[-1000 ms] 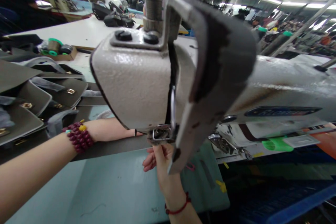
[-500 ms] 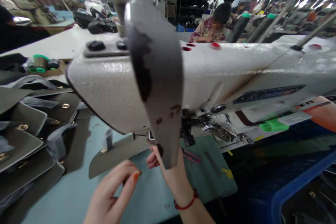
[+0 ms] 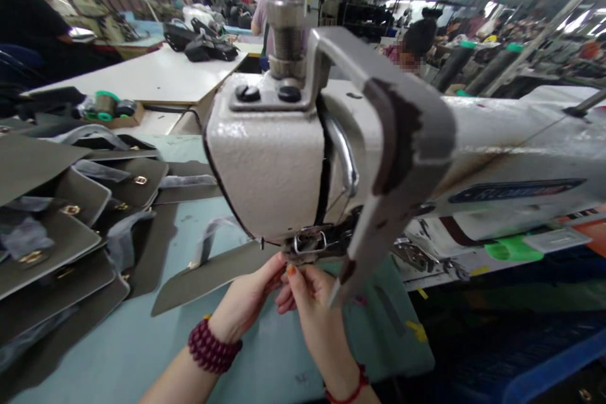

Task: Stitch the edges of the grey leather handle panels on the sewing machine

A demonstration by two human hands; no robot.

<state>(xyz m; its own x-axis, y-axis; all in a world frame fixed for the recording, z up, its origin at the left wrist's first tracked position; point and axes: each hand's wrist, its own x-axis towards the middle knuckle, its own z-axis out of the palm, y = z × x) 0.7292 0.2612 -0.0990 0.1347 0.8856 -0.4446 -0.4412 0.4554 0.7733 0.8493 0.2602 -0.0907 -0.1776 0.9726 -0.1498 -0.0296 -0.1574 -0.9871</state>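
A white industrial sewing machine stands before me, a bent grey metal bracket on its head. Both hands meet just below the presser foot area. My left hand, with a dark red bead bracelet at the wrist, has its fingers pinched close under the needle area. Beside it my right hand is closed, its orange thumbnail against the left fingertips. Whatever lies between the fingers is too small or hidden to make out. A grey-brown flat panel with an upright plastic-wrapped strap lies left of my hands, reaching under the machine head.
Several grey-brown panels with gold clasps overlap on the left of the pale green table. A blue crate stands low at the right. Thread spools sit behind the panels. Other people work farther back.
My left hand has moved forward and right, from apart at the lower left to touching my right hand under the machine head. The camera view has shifted, showing more of the bracket's side.
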